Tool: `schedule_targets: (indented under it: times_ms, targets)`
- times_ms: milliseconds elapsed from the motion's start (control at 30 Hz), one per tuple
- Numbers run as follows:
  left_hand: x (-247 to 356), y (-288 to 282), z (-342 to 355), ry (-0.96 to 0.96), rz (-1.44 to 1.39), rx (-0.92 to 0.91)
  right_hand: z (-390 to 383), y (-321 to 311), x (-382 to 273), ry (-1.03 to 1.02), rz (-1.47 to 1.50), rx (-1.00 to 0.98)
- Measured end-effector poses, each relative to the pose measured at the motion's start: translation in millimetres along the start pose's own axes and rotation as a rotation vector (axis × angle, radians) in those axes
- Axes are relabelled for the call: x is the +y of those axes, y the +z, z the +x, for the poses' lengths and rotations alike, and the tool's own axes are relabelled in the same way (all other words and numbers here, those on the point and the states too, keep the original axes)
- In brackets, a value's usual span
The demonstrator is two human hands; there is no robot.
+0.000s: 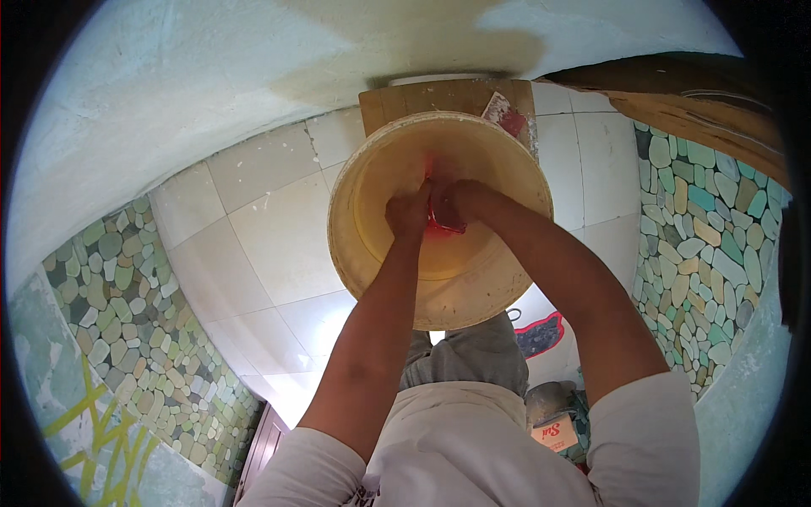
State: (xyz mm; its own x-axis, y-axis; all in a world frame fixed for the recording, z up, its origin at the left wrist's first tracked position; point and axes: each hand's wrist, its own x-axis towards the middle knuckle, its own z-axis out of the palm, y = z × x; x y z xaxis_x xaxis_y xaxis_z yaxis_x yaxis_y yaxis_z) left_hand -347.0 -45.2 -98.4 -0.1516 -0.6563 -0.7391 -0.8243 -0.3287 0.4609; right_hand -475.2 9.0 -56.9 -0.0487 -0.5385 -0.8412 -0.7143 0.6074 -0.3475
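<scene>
Both my arms reach down into a large cream-coloured bucket (473, 304), whose inside is yellowish. My left hand (408, 211) is closed around one side of a bright red object. My right hand (467, 201) is also closed, against the other side of that red object (445, 226). It looks shiny and thin-edged, but my fingers cover most of it, so its kind cannot be told. A reddish tint shows on the bucket's inner surface around it.
Beyond the bucket lies a wooden board (397, 100) bearing a paint-stained flat tool (504, 114). A red-edged dark mat (539, 336) and an orange box (555, 433) lie at lower right. Pale tiles (262, 228) and pebble strips (705, 245) form the floor; a wall (211, 76) rises ahead.
</scene>
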Motion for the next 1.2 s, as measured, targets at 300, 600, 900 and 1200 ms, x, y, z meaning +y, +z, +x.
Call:
schedule_targets:
  times_ms: [300, 600, 900, 1200]
  targets:
    - [7.2, -0.5, -2.8, -0.079, -0.167, -0.025, -15.1, -28.2, -8.8, -0.058, -0.047, -0.022]
    - [-6.7, 2.7, 1.0, 0.055, -0.386, 0.099, 10.0, 14.4, -3.2, -0.043, -0.109, -0.06]
    - [-5.7, 12.4, -2.0, 0.239, -0.443, 0.103, 9.6, 16.6, 15.1, -0.257, -0.012, 0.032]
    - [-6.9, 16.4, 0.9, 0.207, -0.327, 0.132, -1.1, 14.3, 16.9, -0.234, 0.258, 0.039]
